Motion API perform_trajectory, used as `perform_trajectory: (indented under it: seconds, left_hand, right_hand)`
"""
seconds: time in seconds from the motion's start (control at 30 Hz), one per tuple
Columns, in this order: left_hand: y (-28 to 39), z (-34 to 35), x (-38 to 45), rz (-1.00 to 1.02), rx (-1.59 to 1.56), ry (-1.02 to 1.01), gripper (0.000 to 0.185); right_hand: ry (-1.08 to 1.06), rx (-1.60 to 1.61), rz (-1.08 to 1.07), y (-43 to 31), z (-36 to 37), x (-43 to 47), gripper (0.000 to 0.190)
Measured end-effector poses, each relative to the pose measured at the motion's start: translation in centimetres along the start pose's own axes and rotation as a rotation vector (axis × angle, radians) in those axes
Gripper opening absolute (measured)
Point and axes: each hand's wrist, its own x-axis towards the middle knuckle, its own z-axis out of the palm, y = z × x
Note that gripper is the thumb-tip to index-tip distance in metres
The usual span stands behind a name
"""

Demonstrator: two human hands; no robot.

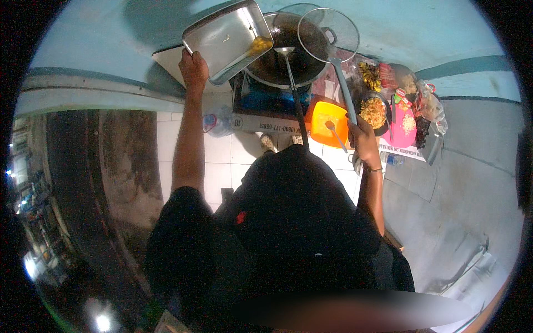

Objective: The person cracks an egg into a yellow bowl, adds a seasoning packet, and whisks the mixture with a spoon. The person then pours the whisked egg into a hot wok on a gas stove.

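Note:
My left hand (194,70) grips the near left corner of a rectangular metal tray (222,39), tilted beside and partly over a dark wok (308,68). Yellow liquid or food (260,45) lies in the tray's right corner. My right hand (364,139) is closed round the grey handle of a round wire-mesh strainer (329,35), whose mesh is over the wok's right side. A long-handled metal utensil (293,83) rests in the wok, its handle pointing towards me. Between the wok and my right hand sits an orange plastic container (322,139) with a spoon (335,135) in it.
Right of my right hand are a dark bowl of chopped food (373,112), a pink board (403,137) with chopped pieces, a knife (389,120), yellow bananas (370,77) and plastic bags (433,106). A large plastic bottle (220,121) stands at the left. The wall (412,33) rises behind the wok.

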Motion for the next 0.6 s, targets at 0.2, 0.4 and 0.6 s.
perform_trajectory:
  seconds: [0.2, 0.4, 0.6]
  left_hand:
    - [1.5, -1.0, -0.9, 0.026, -0.155, 0.069, 0.028]
    - [1.0, -0.8, -1.3, 0.067, -0.141, 0.085, 0.028]
    - [-0.1, -0.2, -1.3, 0.071, -0.029, 0.078, 0.029]
  right_hand:
    - [-0.023, 0.218, 0.149, -1.4, -0.3, -0.5, 0.024]
    - [-0.026, 0.184, 0.15, -1.1, -0.5, -0.3, 0.024]
    - [-0.027, 0.117, 0.136, -0.5, -0.7, 0.0, 0.026]
